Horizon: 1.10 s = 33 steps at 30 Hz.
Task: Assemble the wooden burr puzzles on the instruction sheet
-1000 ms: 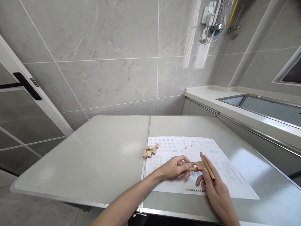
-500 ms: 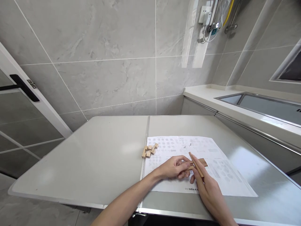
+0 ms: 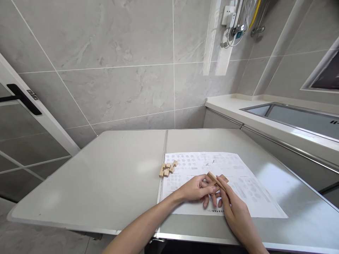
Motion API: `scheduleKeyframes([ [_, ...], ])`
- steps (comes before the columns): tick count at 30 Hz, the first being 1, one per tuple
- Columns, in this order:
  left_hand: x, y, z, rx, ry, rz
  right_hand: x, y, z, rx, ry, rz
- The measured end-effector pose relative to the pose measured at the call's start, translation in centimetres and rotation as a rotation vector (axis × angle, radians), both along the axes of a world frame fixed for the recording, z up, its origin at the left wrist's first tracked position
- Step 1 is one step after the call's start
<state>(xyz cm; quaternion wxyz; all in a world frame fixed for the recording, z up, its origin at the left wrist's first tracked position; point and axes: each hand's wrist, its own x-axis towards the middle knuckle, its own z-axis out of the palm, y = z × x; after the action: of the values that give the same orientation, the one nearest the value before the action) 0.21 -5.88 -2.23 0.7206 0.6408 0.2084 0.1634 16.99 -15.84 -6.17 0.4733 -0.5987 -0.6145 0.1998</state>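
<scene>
At the far left, a door (image 3: 54,118) with a black handle (image 3: 26,100) stands beside the pale table (image 3: 119,165). Near the table's seam, a cluster of small wooden blocks (image 3: 166,170) lies at the left edge of a printed sheet (image 3: 249,180), its arrangement unchanged from the earlier frames. Above the sheet, the left hand (image 3: 196,188) grasps a flat wooden piece (image 3: 225,177), largely covered by fingers; the hand's position is nearly the same as before, with its lower fingers now reaching further down. Across this piece lies a wooden bar (image 3: 212,177), tilted, pinched between the thumb and fingers of the right hand (image 3: 234,204). The bar and right hand have shifted leftward since the earlier frames, so that the fingers of both hands now crowd together; whether the two pieces interlock cannot be told. At the far right, a counter (image 3: 225,103) holds a sink (image 3: 296,118).
</scene>
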Motion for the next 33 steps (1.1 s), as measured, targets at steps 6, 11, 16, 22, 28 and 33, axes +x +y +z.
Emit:
scheduleKeyframes([
  [6, 0.09, -0.41, -0.02, -0.011, 0.021, -0.001, -0.09, 0.13, -0.65, 0.028, -0.014, -0.061],
  [11, 0.19, -0.67, -0.14, 0.016, -0.018, -0.003, 0.01, 0.22, -0.65, -0.016, 0.006, -0.047],
  [16, 0.19, -0.74, -0.20, 0.024, -0.035, -0.014, 0.11, 0.07, -0.36, 0.006, 0.008, -0.034],
  [22, 0.04, -0.60, 0.10, -0.012, -0.024, -0.021, 0.16, -0.17, -0.19, -0.004, -0.014, -0.043],
  [28, 0.02, -0.51, 0.20, -0.007, -0.048, -0.038, 0.14, -0.23, -0.03, 0.006, -0.036, -0.052],
  [33, 0.15, -0.44, -0.26, -0.012, -0.039, -0.020, 0.28, -0.15, -0.32, 0.017, -0.026, -0.064],
])
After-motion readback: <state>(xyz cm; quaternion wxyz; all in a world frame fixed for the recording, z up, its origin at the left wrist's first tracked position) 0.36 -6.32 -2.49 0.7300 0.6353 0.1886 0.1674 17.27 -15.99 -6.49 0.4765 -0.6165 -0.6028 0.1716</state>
